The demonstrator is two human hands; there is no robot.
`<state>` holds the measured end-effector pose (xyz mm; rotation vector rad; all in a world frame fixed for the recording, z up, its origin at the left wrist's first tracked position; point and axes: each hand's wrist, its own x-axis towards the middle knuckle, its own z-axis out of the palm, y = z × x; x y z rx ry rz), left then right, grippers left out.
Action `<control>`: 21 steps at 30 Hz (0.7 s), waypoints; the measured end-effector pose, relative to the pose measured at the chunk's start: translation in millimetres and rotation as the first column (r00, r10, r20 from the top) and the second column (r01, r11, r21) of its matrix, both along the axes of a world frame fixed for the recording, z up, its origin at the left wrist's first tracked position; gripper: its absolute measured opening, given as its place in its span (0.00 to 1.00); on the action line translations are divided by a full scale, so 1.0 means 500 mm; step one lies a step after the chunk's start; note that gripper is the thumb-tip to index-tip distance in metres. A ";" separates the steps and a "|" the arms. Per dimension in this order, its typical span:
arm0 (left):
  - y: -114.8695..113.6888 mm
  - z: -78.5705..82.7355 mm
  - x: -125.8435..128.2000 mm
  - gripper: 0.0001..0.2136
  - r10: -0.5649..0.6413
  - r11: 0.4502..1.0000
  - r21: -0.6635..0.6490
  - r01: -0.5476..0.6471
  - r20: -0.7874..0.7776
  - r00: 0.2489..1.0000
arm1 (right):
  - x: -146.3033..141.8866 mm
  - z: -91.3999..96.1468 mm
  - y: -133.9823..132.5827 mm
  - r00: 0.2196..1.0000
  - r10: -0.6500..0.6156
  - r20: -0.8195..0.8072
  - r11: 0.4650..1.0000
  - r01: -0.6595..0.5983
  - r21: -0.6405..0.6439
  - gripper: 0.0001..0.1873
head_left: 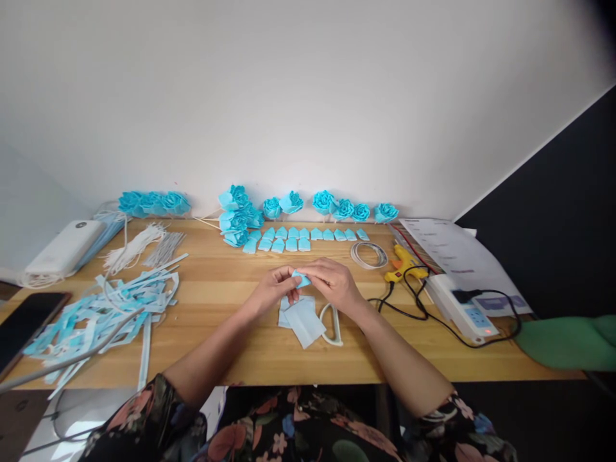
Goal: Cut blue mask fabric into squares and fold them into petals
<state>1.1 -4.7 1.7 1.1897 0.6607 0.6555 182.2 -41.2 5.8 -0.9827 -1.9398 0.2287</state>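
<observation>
Both hands meet over the middle of the table, pinching one small folded piece of blue fabric [301,278]. My left hand [275,287] grips its left side with the fingers closed. From the right, my right hand [333,280] closes on the other side of it. Just below lie flat pale blue fabric pieces [304,323], overlapping. White-handled scissors [337,330] lie beside these, partly hidden under my right wrist. Beyond the hands, several small folded blue petals [291,244] are laid out in rows.
Blue fabric flowers [234,220] line the wall. A strip pile [110,314], wire bundles [137,247] and a phone [29,327] lie left. To the right are a wire coil [369,255], yellow glue gun [405,263], black cord and power strip [464,311].
</observation>
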 end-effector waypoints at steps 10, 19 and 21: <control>0.000 -0.009 0.000 0.16 -0.008 0.999 -0.047 0.012 0.089 0.996 | -0.001 -0.002 0.001 1.000 0.006 -0.014 0.999 -0.007 -0.031 0.15; 0.008 -0.009 0.002 0.19 0.067 0.993 0.100 -0.063 -0.037 0.997 | 0.000 0.009 -0.003 0.920 -0.154 -0.359 0.832 -0.076 -0.549 0.21; 0.009 -0.008 0.004 0.19 0.092 0.988 0.127 -0.087 -0.042 0.995 | 0.003 0.002 0.001 0.905 -0.162 -0.394 0.804 -0.111 -0.585 0.21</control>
